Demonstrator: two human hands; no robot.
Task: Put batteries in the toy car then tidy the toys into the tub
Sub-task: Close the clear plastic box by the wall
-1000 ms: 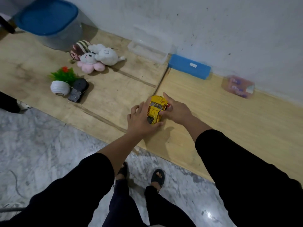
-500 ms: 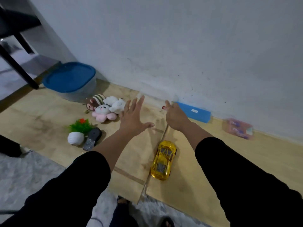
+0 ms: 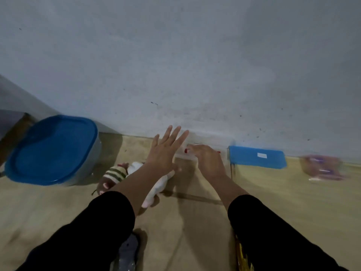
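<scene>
My left hand (image 3: pixel 166 151) is stretched forward with fingers spread and holds nothing. My right hand (image 3: pixel 208 160) reaches over a clear plastic tub (image 3: pixel 224 148) that stands against the wall; its fingers are relaxed and empty. A blue lid (image 3: pixel 256 157) lies just right of the tub. Only a sliver of the yellow toy car (image 3: pixel 242 257) shows beside my right sleeve at the bottom edge. Plush toys (image 3: pixel 117 174) lie under my left forearm, partly hidden.
A large grey container with a blue lid (image 3: pixel 52 149) stands at the left by the wall. A clear packet with pink contents (image 3: pixel 322 168) lies at the far right. A dark remote (image 3: pixel 127 253) lies by my left sleeve. Wooden boards (image 3: pixel 302 202) cover the floor.
The view has moved forward and closer to the wall. Both hands, which let go of the yellow car, have reached further toward the clear tub; the car has dropped to the bottom edge.
</scene>
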